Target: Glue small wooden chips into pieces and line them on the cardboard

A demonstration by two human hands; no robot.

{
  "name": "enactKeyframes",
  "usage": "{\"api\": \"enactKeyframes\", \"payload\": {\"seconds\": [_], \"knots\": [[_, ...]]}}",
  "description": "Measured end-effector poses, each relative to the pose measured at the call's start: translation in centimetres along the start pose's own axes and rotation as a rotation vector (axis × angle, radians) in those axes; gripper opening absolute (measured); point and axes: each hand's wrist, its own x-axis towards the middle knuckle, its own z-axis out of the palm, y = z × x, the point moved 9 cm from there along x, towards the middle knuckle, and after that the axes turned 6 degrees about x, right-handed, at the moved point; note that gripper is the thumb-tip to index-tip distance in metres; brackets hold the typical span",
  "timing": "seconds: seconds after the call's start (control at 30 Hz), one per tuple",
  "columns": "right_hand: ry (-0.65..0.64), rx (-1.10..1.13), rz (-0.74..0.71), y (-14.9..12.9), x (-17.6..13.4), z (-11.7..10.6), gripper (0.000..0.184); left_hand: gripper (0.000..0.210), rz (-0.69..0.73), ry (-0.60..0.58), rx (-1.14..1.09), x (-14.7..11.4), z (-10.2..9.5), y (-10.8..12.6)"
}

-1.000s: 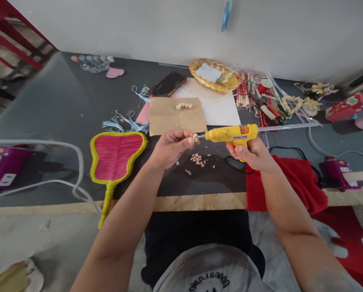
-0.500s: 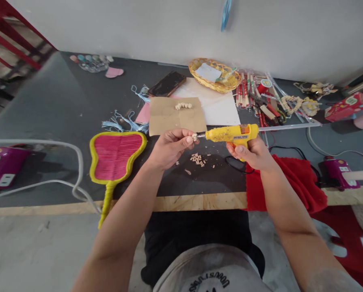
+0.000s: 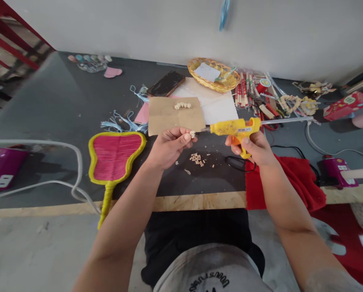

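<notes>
Pinching a small cream cluster (image 3: 192, 134) between thumb and fingers of the left hand (image 3: 171, 148), at the middle of the frame. Clasping a yellow glue gun (image 3: 234, 127) in the right hand (image 3: 254, 148), right of centre, with fingers wrapped round its handle. Pointing its nozzle leftward, just beside the cluster; cannot tell whether touching. Can see a clear glue stick (image 3: 286, 121) jutting from its back end toward the right.

Just below the hands, see a loose heap of short wooden bits (image 3: 196, 159) on the grey tabletop (image 3: 62, 105). Above centre, see brown paper (image 3: 166, 115) bearing a curved row of cream pieces (image 3: 183, 106) and overlapping white paper (image 3: 221, 109). Farther up, see a dark phone (image 3: 167, 84) and a wicker basket (image 3: 212, 85).

Left of centre, see a pink, yellow-rimmed fan (image 3: 117, 156) lying flat, near light blue tassels (image 3: 120, 122). Toward the lower right, see a red cloth (image 3: 281, 178) beneath the right forearm. In the upper right, see red-and-white sticks (image 3: 240, 91), a red spool (image 3: 263, 86) and a red box (image 3: 346, 106). At far left, see a purple socket box (image 3: 5, 168).
</notes>
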Motion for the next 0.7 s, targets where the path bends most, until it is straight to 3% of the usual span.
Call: {"api": "enactKeyframes", "payload": {"seconds": [0.07,0.17,0.27,0.43,0.5,0.6,0.7], "knots": [[0.145,0.031,-0.008,0.4,0.3,-1.8,0.035,0.024,-0.002,-0.004,0.002,0.0,0.1,0.0],[0.317,-0.014,0.102,2.2,0.4,-4.4,0.037,0.024,-0.034,-0.017,0.015,-0.1,0.2,-0.4],[0.382,-0.08,0.185,3.7,0.5,-5.8,0.04,0.024,-0.066,-0.026,0.024,-0.2,0.4,-1.0],[0.501,-0.162,0.16,3.7,0.4,-7.6,0.048,0.024,-0.08,-0.068,0.043,-0.3,0.9,-1.3],[0.51,-0.36,0.205,3.4,0.2,-8.4,0.053,0.023,-0.076,-0.078,0.052,-0.4,1.0,-1.3],[0.587,-0.867,0.226,1.3,-0.5,-9.8,0.047,0.023,-0.078,-0.102,0.089,-0.5,1.4,-1.5],[0.651,-1.147,0.014,-1.8,-0.9,-8.6,0.034,0.025,-0.092,-0.129,0.135,-0.6,1.8,-1.8]]}}
